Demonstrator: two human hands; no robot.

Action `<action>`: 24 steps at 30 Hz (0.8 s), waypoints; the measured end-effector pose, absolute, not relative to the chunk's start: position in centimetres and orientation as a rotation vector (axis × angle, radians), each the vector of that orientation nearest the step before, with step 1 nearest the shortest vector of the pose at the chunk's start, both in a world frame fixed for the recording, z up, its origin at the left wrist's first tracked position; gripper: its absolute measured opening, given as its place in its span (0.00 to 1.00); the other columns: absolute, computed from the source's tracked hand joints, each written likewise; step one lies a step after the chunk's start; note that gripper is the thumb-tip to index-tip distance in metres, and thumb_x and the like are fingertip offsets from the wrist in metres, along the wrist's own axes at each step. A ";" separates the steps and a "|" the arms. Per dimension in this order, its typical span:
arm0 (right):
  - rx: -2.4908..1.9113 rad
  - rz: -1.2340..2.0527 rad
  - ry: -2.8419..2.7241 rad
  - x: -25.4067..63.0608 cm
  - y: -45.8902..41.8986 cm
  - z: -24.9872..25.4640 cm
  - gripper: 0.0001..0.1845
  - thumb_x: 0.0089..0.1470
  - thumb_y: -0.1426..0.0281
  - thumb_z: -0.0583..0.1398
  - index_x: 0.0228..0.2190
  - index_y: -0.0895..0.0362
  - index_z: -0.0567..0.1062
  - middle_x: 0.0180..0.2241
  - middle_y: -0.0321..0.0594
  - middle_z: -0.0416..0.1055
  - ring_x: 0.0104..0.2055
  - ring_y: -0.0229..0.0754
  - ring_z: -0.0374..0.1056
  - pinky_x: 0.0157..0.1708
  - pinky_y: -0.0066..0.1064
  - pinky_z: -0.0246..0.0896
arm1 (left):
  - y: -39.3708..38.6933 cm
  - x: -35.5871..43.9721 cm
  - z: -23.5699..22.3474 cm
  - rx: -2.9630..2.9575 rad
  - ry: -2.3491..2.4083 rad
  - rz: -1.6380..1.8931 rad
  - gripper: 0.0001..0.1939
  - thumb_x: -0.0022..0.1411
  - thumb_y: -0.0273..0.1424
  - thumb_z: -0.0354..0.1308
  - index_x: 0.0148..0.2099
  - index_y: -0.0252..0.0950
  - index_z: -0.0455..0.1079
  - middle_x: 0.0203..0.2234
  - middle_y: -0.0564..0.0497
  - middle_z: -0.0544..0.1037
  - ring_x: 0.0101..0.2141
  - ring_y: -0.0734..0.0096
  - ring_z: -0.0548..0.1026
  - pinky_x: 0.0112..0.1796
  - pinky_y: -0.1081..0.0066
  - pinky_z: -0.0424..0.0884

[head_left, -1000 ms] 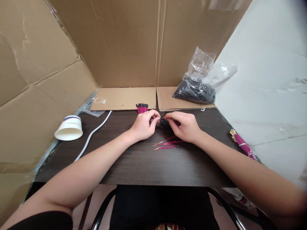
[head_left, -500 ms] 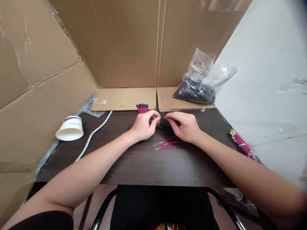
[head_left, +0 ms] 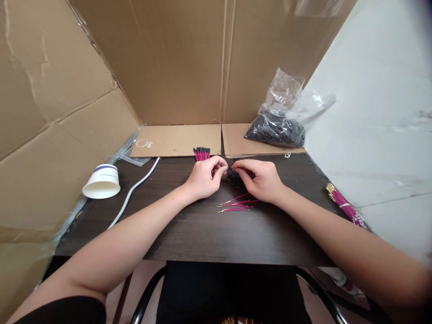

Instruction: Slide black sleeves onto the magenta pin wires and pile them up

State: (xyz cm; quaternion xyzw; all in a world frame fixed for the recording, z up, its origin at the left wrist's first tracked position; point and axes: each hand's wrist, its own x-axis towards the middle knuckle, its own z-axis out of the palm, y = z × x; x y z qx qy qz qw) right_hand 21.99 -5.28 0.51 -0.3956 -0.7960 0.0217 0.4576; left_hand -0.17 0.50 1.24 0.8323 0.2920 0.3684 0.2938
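Over a pile of small black sleeves (head_left: pixel 236 179), my two hands meet almost fingertip to fingertip. My left hand (head_left: pixel 206 176) is closed in a pinch, and what it holds is hidden by the fingers. Thumb and forefinger of my right hand (head_left: pixel 261 177) pinch what looks like a small black sleeve (head_left: pixel 230 168) in the narrow gap between the hands. Several loose magenta wires (head_left: pixel 236 205) with gold-coloured tips lie on the table just below my right hand. Behind my left hand sits a bunch of magenta wires with black ends (head_left: pixel 202 153), partly covered.
A clear plastic bag (head_left: pixel 276 128) of black pieces rests on cardboard (head_left: pixel 182 137) at the back right. A tied bundle of magenta wires (head_left: pixel 344 204) lies at the right edge. On the left are a tipped paper cup (head_left: pixel 101 182) and a white cable (head_left: pixel 133 189).
The whole view has shifted slightly, with the scene a little further right. Both hands keep their pinches at nearly the same place over the black pile.
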 end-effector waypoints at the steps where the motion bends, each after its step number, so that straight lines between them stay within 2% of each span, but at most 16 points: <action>1: -0.980 0.061 -1.958 22.0 -5.3 0.5 0.08 0.70 0.77 0.61 0.45 0.55 0.81 0.41 0.37 0.84 0.39 0.39 0.80 0.44 0.30 0.75 | 0.5 -0.2 1.3 2.224 0.771 0.988 0.05 0.74 0.28 0.58 0.44 0.34 0.74 0.32 0.51 0.83 0.32 0.75 0.80 0.37 0.74 0.73; 11: -1.068 0.201 -1.895 22.1 -5.4 0.5 0.08 0.70 0.73 0.62 0.43 0.54 0.82 0.36 0.37 0.83 0.31 0.38 0.76 0.34 0.31 0.70 | 0.5 -0.2 1.2 2.286 0.753 1.010 0.05 0.74 0.28 0.58 0.43 0.34 0.75 0.31 0.50 0.82 0.31 0.75 0.77 0.37 0.72 0.72; 16: -1.118 0.271 -1.860 22.0 -5.5 0.4 0.07 0.70 0.70 0.62 0.43 0.55 0.83 0.37 0.39 0.83 0.33 0.41 0.78 0.34 0.33 0.69 | 0.4 -0.1 1.2 2.230 0.758 1.023 0.05 0.73 0.29 0.59 0.43 0.34 0.75 0.31 0.50 0.82 0.30 0.75 0.77 0.36 0.73 0.73; 21: -1.135 0.308 -1.833 21.9 -5.5 0.4 0.07 0.70 0.70 0.62 0.43 0.54 0.82 0.37 0.39 0.83 0.33 0.41 0.77 0.35 0.34 0.70 | 0.4 -0.1 0.9 2.207 0.755 1.065 0.08 0.71 0.31 0.64 0.50 0.34 0.78 0.33 0.50 0.83 0.30 0.75 0.76 0.36 0.73 0.74; 24: -1.133 0.310 -1.835 21.9 -5.5 0.3 0.07 0.70 0.70 0.62 0.44 0.54 0.82 0.38 0.38 0.83 0.34 0.41 0.78 0.35 0.33 0.70 | 0.5 -0.1 0.7 2.251 0.713 1.088 0.07 0.72 0.30 0.63 0.47 0.35 0.81 0.34 0.50 0.84 0.32 0.75 0.77 0.38 0.72 0.74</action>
